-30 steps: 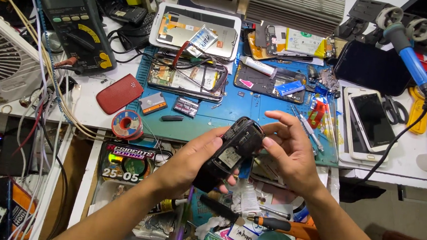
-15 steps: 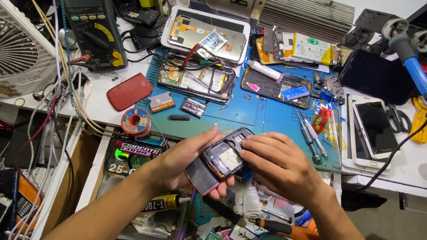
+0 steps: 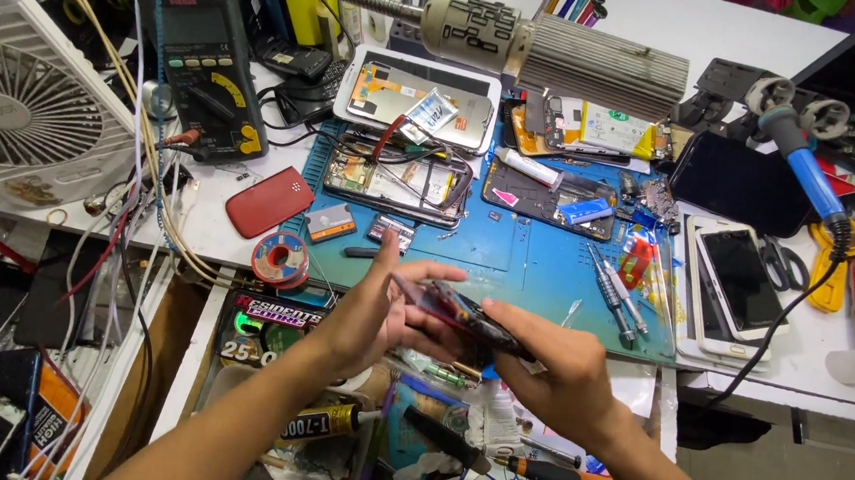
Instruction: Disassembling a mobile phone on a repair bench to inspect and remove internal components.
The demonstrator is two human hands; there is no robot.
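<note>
Both my hands hold a small dark phone [image 3: 458, 312] edge-on above the open drawer at the front of the bench. My left hand [image 3: 377, 312] grips its left end, fingers spread over the top. My right hand [image 3: 554, 369] holds its right end from below. Just beyond them lies the blue work mat [image 3: 507, 256] with opened phones and loose parts.
A white fan [image 3: 31, 107] stands at the left, with a multimeter [image 3: 204, 69] and a red phone back cover [image 3: 270, 202] beside it. A solder reel [image 3: 281, 258] sits at the mat's corner. White phones [image 3: 735, 282] lie right. A gooseneck lamp [image 3: 561, 54] hangs over the bench.
The phone has been turned from face-up to edge-on between my hands. The camera view has shifted closer and slightly left.
</note>
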